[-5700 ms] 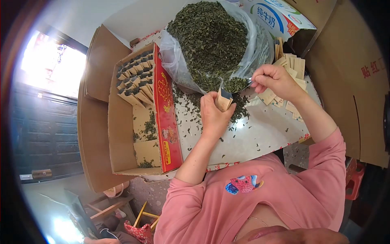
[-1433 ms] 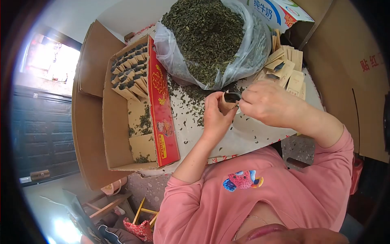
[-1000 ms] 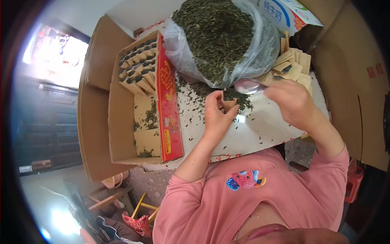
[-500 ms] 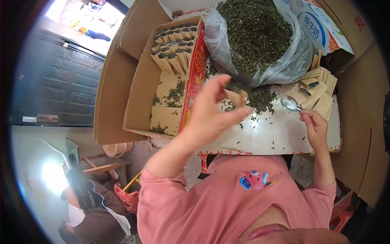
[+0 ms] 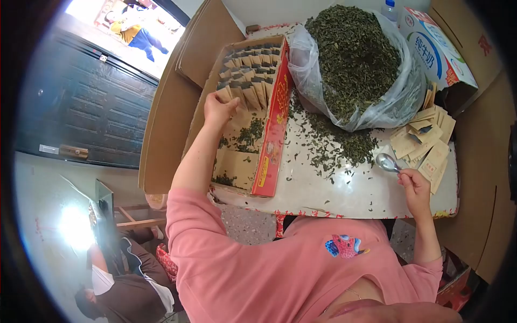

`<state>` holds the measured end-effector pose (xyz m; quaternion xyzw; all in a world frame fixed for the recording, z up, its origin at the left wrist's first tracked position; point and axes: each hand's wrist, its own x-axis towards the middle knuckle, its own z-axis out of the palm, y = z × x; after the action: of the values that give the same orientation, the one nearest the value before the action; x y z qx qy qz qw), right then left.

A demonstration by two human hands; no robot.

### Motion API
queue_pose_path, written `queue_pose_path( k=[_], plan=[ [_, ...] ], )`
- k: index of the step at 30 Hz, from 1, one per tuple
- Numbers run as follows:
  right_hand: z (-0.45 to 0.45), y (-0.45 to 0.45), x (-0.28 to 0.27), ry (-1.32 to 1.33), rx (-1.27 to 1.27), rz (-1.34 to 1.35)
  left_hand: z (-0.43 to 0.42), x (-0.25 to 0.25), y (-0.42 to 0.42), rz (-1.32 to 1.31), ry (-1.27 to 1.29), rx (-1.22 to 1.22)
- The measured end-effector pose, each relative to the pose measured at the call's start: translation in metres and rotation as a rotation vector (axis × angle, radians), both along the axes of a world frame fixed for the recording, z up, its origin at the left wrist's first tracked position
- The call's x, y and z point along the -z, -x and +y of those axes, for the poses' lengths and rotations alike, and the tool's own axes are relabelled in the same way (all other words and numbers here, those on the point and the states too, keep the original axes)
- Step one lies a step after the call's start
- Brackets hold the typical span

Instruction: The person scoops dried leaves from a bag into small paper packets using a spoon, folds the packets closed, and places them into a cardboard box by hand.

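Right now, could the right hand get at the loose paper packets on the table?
Probably yes: the right hand is right beside the paper packets, and nothing visible blocks the way. Its grip is taken up by the spoon, though, which may hamper picking one up.

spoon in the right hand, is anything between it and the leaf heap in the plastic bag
Yes: the near side of the plastic bag stands between the spoon in the right hand and the leaf heap, with loose leaves scattered before it.
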<state>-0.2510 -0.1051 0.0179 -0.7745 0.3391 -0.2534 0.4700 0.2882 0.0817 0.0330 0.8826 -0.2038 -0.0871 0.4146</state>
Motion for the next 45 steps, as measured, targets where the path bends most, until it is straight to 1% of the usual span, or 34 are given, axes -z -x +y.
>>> queue_pose_path(
  k=[1,2,4,8,10,13,14,16,19,20,22,26,28,29,31,32,34,38,41,43,45],
  plan=[
    [0.001,-0.001,0.0,0.004,0.001,-0.002,0.0,0.013,-0.016,-0.006,-0.05,-0.013],
    [0.002,-0.001,0.001,-0.001,0.007,0.019,-0.002,0.016,-0.02,-0.008,-0.046,-0.014],
    [0.003,-0.003,0.001,-0.002,0.012,0.04,-0.006,0.022,-0.028,0.069,-0.055,-0.066],
    [0.006,-0.008,0.001,0.017,0.009,0.032,-0.015,0.029,-0.037,0.086,-0.008,-0.108],
    [0.007,-0.01,0.003,0.035,0.016,0.023,-0.019,0.039,-0.044,0.22,0.045,-0.09],
    [0.008,-0.011,0.005,0.025,0.021,0.028,-0.022,0.05,-0.052,0.182,-0.026,-0.087],
    [0.008,-0.011,0.007,0.027,0.019,0.034,-0.024,0.048,-0.051,0.184,-0.027,-0.085],
    [0.008,-0.01,0.009,0.026,0.017,0.042,-0.026,0.045,-0.049,0.125,-0.141,-0.115],
    [0.008,-0.01,0.008,0.024,0.022,0.041,-0.023,0.044,-0.058,0.17,-0.203,-0.073],
    [0.007,-0.009,0.007,0.027,0.006,0.066,-0.023,0.044,-0.058,0.17,-0.205,-0.069],
    [0.007,-0.006,0.008,0.03,-0.007,0.087,-0.023,0.042,-0.057,0.227,-0.087,-0.06],
    [0.01,-0.001,0.013,0.024,0.002,0.076,-0.025,0.034,-0.047,0.198,-0.05,-0.025],
    [0.012,0.003,0.013,0.001,0.009,0.075,-0.026,0.032,-0.055,0.169,-0.219,-0.095],
    [0.013,0.004,0.013,-0.023,0.015,0.072,-0.027,0.028,-0.054,0.168,-0.22,-0.095],
    [0.014,0.004,0.015,-0.047,0.019,0.063,-0.031,0.006,-0.048,0.049,-0.532,-0.157],
    [0.014,0.005,0.018,-0.067,0.018,0.059,-0.034,-0.004,-0.037,0.046,-0.532,-0.159],
    [0.015,0.005,0.02,-0.086,0.019,0.056,-0.04,-0.017,-0.009,-0.168,-0.565,-0.224],
    [0.016,0.005,0.02,-0.099,0.02,0.058,-0.04,-0.025,0.005,-0.165,-0.563,-0.194],
    [0.015,0.005,0.022,-0.093,0.024,0.052,-0.038,-0.032,0.01,-0.209,-0.583,-0.174],
    [0.016,0.007,0.023,-0.092,0.055,0.046,-0.036,-0.038,0.006,-0.342,-0.551,-0.145],
    [0.015,0.007,0.019,-0.005,0.021,0.053,-0.038,-0.049,0.005,-0.458,-0.457,-0.05]
  ],
)
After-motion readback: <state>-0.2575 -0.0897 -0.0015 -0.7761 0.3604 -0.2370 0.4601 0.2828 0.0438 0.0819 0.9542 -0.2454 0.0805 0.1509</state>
